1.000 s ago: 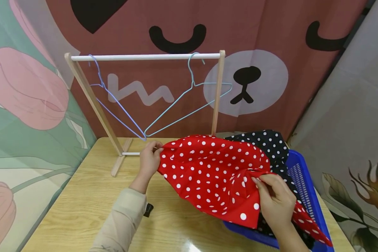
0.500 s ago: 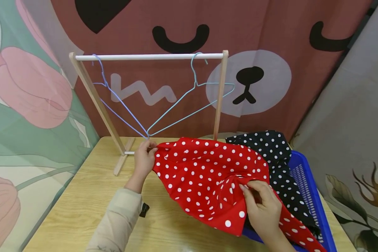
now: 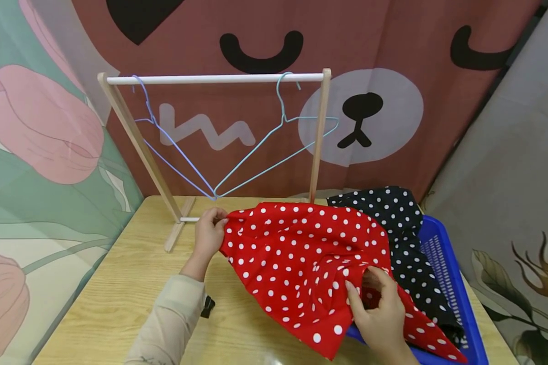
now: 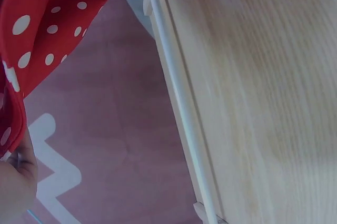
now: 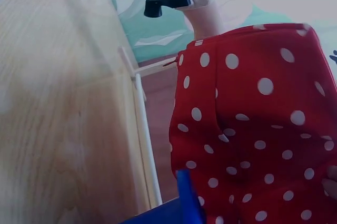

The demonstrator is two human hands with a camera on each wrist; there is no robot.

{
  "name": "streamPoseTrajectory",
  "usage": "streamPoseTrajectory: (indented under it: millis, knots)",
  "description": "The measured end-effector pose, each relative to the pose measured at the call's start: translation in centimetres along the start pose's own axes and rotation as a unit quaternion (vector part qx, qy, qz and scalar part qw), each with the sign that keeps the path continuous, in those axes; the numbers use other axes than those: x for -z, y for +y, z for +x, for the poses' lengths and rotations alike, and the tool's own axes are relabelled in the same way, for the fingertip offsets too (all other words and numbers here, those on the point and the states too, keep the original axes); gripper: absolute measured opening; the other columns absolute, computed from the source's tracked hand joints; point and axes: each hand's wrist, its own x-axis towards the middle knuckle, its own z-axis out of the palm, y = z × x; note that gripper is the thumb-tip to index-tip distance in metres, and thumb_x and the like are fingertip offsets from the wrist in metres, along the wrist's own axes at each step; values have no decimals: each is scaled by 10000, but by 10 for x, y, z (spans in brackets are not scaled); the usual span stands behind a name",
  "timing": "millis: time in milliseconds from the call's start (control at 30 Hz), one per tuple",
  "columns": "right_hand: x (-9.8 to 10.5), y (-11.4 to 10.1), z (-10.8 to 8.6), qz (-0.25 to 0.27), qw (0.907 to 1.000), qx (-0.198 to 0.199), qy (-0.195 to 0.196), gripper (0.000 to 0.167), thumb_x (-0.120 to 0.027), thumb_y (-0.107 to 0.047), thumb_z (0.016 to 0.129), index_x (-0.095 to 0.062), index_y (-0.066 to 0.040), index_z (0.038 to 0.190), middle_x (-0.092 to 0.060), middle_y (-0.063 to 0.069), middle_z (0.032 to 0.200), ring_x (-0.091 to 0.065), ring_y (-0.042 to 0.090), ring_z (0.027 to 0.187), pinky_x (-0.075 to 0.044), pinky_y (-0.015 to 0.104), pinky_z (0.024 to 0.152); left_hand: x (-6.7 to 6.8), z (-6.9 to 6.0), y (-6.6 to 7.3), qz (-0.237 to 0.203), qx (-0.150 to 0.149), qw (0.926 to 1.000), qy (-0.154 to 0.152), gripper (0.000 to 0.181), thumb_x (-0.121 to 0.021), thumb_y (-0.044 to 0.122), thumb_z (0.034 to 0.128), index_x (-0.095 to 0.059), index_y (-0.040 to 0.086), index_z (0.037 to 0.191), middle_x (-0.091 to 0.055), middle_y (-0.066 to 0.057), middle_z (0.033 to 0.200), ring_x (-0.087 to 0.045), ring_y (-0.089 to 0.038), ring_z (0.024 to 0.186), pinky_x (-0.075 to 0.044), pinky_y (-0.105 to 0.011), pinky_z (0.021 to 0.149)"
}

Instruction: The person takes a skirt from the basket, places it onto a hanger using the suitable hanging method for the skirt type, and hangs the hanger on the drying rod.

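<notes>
Head view: left hand (image 3: 209, 234) pinches creased, dotted cloth (image 3: 297, 253).

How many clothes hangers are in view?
2: a lavender-blue triangular hanger hung at the left of the white rod, a pale turquoise triangular hanger at its right. The red white-dotted cloth might hide more.

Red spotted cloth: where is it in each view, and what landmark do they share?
Head: red cloth, lower centre to right; shared landmark, the low white bar, to its left.
Left wrist: red cloth, upper left; low white bar to its right.
Right wrist: red cloth, most of the right half; low white bar to its left.
</notes>
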Motion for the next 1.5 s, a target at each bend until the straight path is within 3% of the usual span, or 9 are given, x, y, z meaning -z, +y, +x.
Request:
streamPoseTrajectory:
  millis: [233, 400, 600, 800, 967, 1133, 1200, 1300, 1500]
  knots:
    - [7, 9, -9, -62, 9999, -156, 33, 487, -606, 71, 713, -396, 87, 1152, -530, 168, 883, -437, -66, 802, -393, 56, 647, -2, -2, -5, -15, 151, 9999, -71, 62, -559, -87, 757, -567, -40, 795, -529, -161, 813, -538, -282, 722, -446, -361, 656]
    - [14, 15, -10, -398, 9987, 272, 188, 270, -426, 42, 766, -562, 85, 995, -544, 171, 866, -488, 148, 772, -317, 49, 794, -3, -2, -7, -3, 117, 9999, -38, 56, -565, -91, 746, -559, -43, 775, -534, -165, 791, -539, -273, 697, -442, -347, 634]
    - [23, 23, -3, -1521, 9840, 811, 449, 413, -352, -226, 844, -632, 72, 796, -485, 202, 740, -422, 308, 653, -319, 292, 615, -4, -1, -10, -12, 277, 9995, -136, 44, -556, -77, 765, -561, -39, 786, -534, -161, 810, -535, -278, 713, -440, -353, 644]
    - [34, 23, 6, -1750, 9807, 863, -145, 581, -266, -315, 907, -651, 79, 723, -451, 238, 802, -383, 350, 731, -255, 413, 624, -3, 3, -11, 92, 433, 9987, -269, 43, -546, -58, 787, -569, -30, 810, -531, -151, 824, -535, -283, 726, -441, -362, 649]
    - [33, 20, 8, -1623, 9826, 885, -161, 554, -280, -319, 915, -662, 35, 727, -508, 178, 798, -456, 302, 722, -369, 273, 723, -3, 9, -12, 112, 188, 9996, -151, 50, -555, -69, 776, -575, -36, 808, -549, -159, 810, -546, -291, 715, -444, -371, 646]
    - [26, 13, 7, -938, 9922, 791, -225, 224, -494, -119, 854, -668, -28, 747, -559, 56, 717, -499, 125, 594, -402, 80, 541, -4, 16, -11, 45, 13, 10000, -27, 57, -548, -81, 775, -566, -46, 816, -542, -168, 813, -546, -310, 724, -448, -388, 655]
    - [22, 10, 6, -549, 9970, 360, -417, 117, -577, 26, 765, -670, -46, 764, -578, 41, 734, -506, 96, 611, -398, 117, 470, -3, 18, -11, 26, -27, 10000, 30, 55, -542, -85, 775, -561, -49, 812, -537, -174, 813, -539, -315, 731, -442, -390, 661]
    - [15, 21, -1, 29, 9961, -614, -629, 282, -636, 146, 641, -676, -93, 785, -601, 22, 764, -524, 95, 619, -405, 131, 466, -3, 21, -11, -14, -53, 9999, 96, 52, -536, -92, 772, -554, -57, 807, -531, -184, 816, -535, -320, 742, -439, -390, 673]
    - [-5, 60, -20, 1213, 9525, -2585, -1055, 142, -637, -162, 775, -667, -194, 909, -621, -6, 903, -584, 119, 662, -477, 251, 496, 1, 26, -13, -57, -9, 9991, 412, 63, -533, -90, 778, -563, -58, 824, -528, -195, 835, -537, -335, 750, -440, -405, 674]
